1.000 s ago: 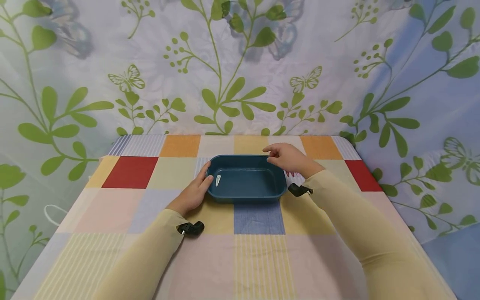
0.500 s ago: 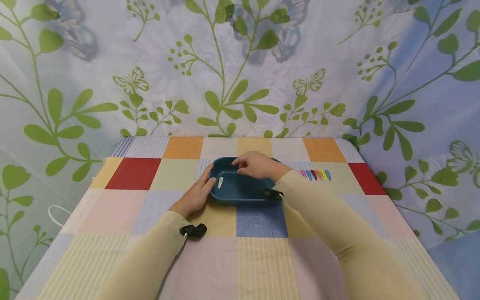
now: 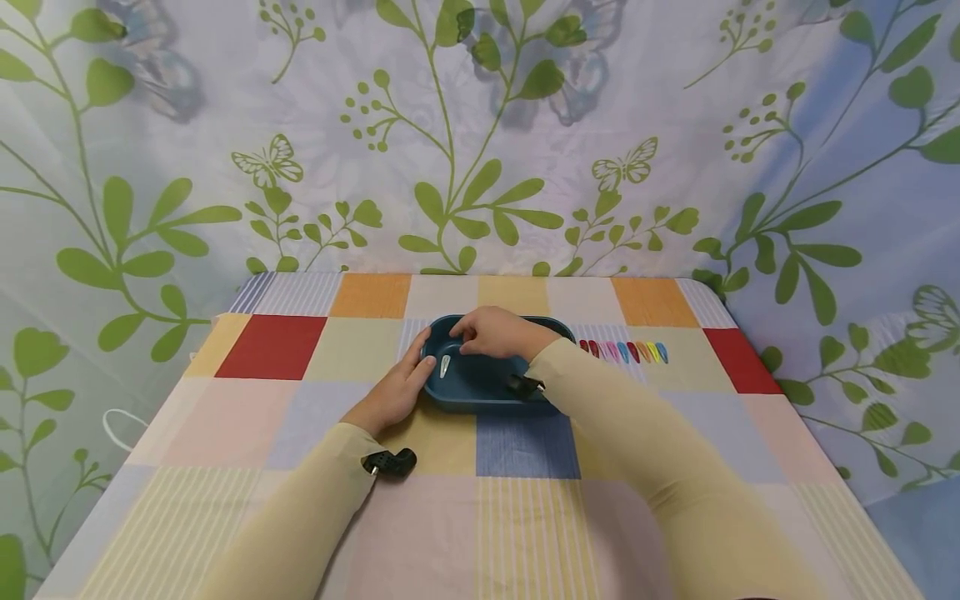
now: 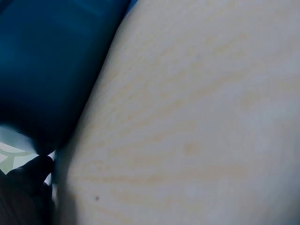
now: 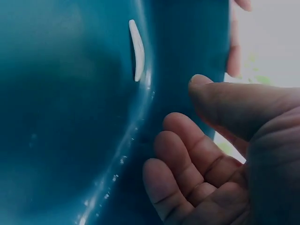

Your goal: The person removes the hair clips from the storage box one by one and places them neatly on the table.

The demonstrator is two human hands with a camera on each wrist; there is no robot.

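A dark teal rectangular tray (image 3: 480, 392) stands in the middle of the table. Inside, near its left wall, lies a white snap hair clip (image 3: 445, 366), seen edge-on in the right wrist view. My left hand (image 3: 390, 390) rests against the tray's left side, straight fingers and thumb touching the rim from outside. My right hand (image 3: 495, 333) is over the tray's inside, near the white clip but apart from it. In the right wrist view its thumb (image 5: 225, 101) is stretched out and three fingers are loosely bent. Nothing shows in its grasp; the index finger is mostly hidden.
To the right of the tray, several coloured hair clips (image 3: 624, 352) lie in a row. A patchwork cloth (image 3: 300, 492) covers the table. Leaf-patterned curtains (image 3: 315, 125) hang behind and beside it. A white cord loop (image 3: 112, 433) shows at the left edge.
My right hand has moved left from the tray's right end, over the tray toward the white clip, uncovering the row of clips. My left hand stays at the tray's left side.
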